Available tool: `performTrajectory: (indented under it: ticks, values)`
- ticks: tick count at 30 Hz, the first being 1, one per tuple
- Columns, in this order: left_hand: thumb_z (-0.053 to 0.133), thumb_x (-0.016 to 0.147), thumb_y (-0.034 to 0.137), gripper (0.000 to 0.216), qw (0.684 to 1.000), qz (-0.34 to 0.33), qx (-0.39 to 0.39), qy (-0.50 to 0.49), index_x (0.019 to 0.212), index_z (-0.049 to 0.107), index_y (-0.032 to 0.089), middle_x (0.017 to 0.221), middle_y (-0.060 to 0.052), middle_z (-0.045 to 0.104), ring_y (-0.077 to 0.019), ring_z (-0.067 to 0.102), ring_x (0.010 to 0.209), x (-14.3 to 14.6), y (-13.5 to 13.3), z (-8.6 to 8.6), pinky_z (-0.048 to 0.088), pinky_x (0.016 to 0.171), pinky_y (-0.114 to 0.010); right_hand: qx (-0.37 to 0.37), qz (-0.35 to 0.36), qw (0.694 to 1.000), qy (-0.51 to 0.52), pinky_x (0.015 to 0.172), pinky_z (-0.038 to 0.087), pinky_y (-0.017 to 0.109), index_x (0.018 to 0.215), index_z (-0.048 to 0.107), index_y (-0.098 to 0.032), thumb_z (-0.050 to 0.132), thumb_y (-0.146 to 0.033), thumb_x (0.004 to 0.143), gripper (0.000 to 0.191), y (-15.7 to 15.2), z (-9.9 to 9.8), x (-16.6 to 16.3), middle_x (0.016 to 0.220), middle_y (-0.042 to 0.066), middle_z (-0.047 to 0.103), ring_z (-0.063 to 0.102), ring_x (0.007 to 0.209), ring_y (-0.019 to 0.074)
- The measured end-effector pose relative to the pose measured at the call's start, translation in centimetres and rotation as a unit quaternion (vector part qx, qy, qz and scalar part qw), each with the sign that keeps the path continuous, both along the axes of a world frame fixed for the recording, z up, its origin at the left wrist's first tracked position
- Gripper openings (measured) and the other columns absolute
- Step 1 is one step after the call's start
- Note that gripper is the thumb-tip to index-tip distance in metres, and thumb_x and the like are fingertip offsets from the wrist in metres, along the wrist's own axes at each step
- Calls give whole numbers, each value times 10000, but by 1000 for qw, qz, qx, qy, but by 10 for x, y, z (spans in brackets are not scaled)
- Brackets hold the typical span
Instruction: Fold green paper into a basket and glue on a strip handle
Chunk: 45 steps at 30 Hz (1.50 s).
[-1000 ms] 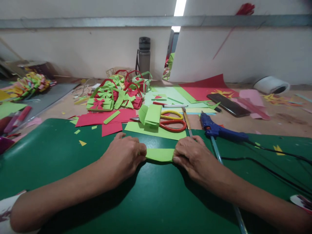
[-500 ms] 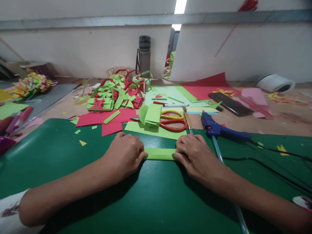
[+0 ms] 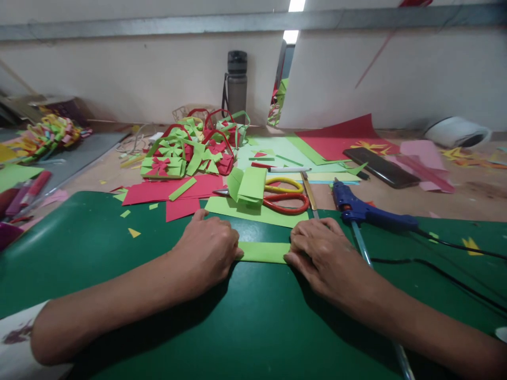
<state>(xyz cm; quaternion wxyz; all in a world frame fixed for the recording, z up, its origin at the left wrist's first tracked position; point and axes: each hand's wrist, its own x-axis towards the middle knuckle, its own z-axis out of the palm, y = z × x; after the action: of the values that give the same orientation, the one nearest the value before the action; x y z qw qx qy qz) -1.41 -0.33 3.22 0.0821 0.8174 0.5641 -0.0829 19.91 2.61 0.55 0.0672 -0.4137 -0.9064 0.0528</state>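
Note:
A narrow light-green paper strip (image 3: pixel 264 252) lies level across the green mat, stretched between my two hands. My left hand (image 3: pixel 209 243) is closed on its left end, thumb toward me and fingers curled behind. At the right end, my right hand (image 3: pixel 315 245) pinches the strip in the same way. Both ends of the paper are hidden under the fingers. Just beyond the hands, a folded green paper piece (image 3: pixel 252 186) rests on scissors (image 3: pixel 287 203) with one red and one yellow handle, over a flat green sheet (image 3: pixel 237 210).
A blue glue gun (image 3: pixel 368 211) with a trailing cord lies right, near a black phone (image 3: pixel 382 166). Small red and green paper baskets (image 3: pixel 166 166) crowd the back left. Red paper pieces (image 3: pixel 158 192) lie before them. A dark bottle (image 3: pixel 236 87) stands by the wall.
The crease line along the strip no longer shows; its visible face now looks flat. Both hands keep their grip. The whole view has shifted slightly.

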Motion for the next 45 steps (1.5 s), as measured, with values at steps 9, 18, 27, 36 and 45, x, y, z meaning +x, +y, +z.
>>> performTrajectory:
  ticks: [9,18,27,36,45]
  values:
    - [443,868,214,239,1000,-14,-19,0,712,611,145,793,-80,629,-227,565,761,-1,1,-1,354,751,-401,5,13,1000,-4,762,317,386,641,501,-169,432,-189,840,211,-1,2,0,775,67,545,484,763,204]
    - [459,855,230,239,1000,-10,-9,-14,672,592,155,728,-54,609,-213,546,718,-3,0,-4,351,770,-413,-1,27,999,-19,756,311,377,656,481,-170,412,-126,829,191,0,4,2,766,60,536,474,767,198]
    - [422,869,197,255,999,-23,2,-23,686,589,137,739,-77,604,-222,542,720,-4,1,-7,351,787,-440,-6,15,999,-47,740,322,346,669,480,-167,427,-97,801,159,-1,8,6,788,62,539,481,770,187]
    - [430,869,197,254,999,-28,13,-14,674,585,147,734,-68,612,-211,549,700,-4,1,-6,364,794,-424,2,25,998,-51,739,322,352,657,494,-165,423,-122,816,180,1,7,4,801,79,564,488,767,193]
    - [451,853,202,239,999,-30,21,-12,673,598,148,720,-75,618,-226,560,708,-3,0,-7,380,738,-404,30,40,998,-42,739,312,354,665,512,-163,432,-135,823,178,3,2,7,796,65,563,475,752,185]
